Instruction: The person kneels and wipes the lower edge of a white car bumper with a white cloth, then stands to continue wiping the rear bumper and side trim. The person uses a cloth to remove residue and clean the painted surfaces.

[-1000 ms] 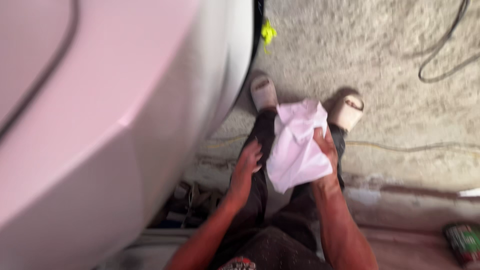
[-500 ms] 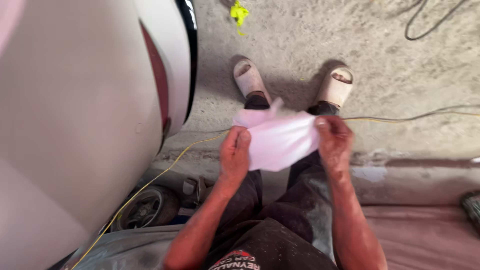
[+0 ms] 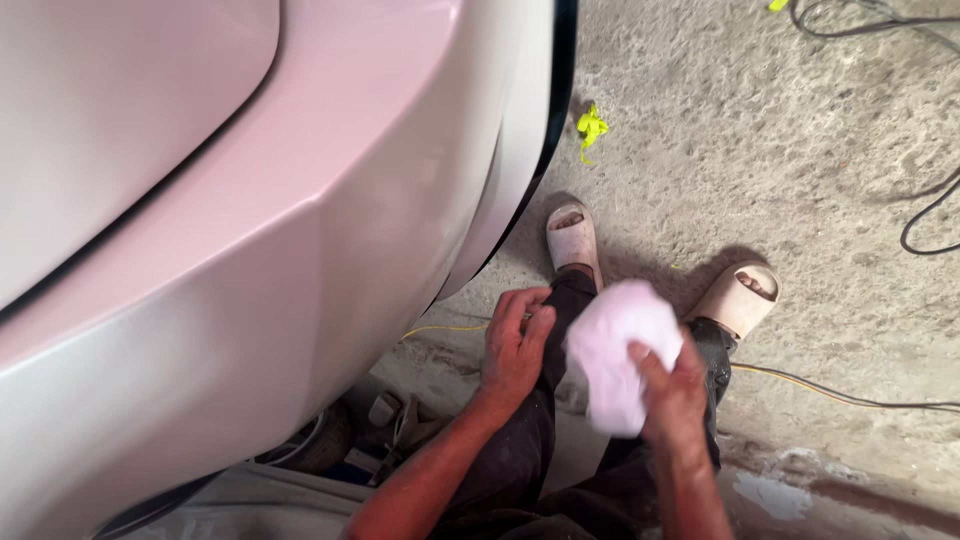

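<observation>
A person's right hand (image 3: 672,392) is clutching a bunched white cloth (image 3: 620,362) above the knees, ready for wiping, while the left hand (image 3: 515,345) is resting loosely open and empty beside a pale car bumper (image 3: 300,260).

A pale, glossy car body panel (image 3: 230,250) fills the left and upper left of the frame, edged by a dark trim strip. The rough grey concrete floor (image 3: 760,150) covers the right side, in even daylight. Black cables (image 3: 930,205) loop at the upper right, a yellow cord (image 3: 830,392) crosses lower right, and a bright yellow scrap (image 3: 591,126) lies near top centre.
</observation>
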Available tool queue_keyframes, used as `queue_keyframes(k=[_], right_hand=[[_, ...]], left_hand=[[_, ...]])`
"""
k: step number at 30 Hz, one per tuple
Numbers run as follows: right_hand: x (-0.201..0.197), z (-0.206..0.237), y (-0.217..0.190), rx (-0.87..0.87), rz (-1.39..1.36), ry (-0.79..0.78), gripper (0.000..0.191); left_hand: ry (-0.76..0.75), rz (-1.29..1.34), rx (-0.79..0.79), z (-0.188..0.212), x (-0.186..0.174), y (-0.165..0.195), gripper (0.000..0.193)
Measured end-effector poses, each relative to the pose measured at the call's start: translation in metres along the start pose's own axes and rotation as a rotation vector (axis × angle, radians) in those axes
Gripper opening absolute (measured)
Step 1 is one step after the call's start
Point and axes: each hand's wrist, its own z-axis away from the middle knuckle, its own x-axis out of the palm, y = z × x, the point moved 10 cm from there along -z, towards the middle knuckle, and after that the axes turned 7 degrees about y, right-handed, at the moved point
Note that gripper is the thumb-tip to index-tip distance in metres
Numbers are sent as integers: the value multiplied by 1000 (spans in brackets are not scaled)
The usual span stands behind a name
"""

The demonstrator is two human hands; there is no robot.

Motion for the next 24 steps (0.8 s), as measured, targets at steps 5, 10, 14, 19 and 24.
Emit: queue_keyframes(k=[5, 10, 14, 19, 24], right_hand=[[84, -64, -121, -600, 398, -121, 58], [181, -91, -110, -1064, 857, 3, 41], [201, -49, -99, -1129, 610, 50, 34], [253, -73, -219, -1592, 566, -106, 41], [220, -107, -173, -1319, 918, 58, 37]], left_hand=[[-222, -378, 74, 70, -24, -75, 41], [-482, -637, -38, 115, -26, -142, 50], [-464, -637, -41, 104, -29, -150, 48], [-415, -600, -44, 97, -39, -150, 46], [-370, -586, 2, 101, -36, -151, 44]])
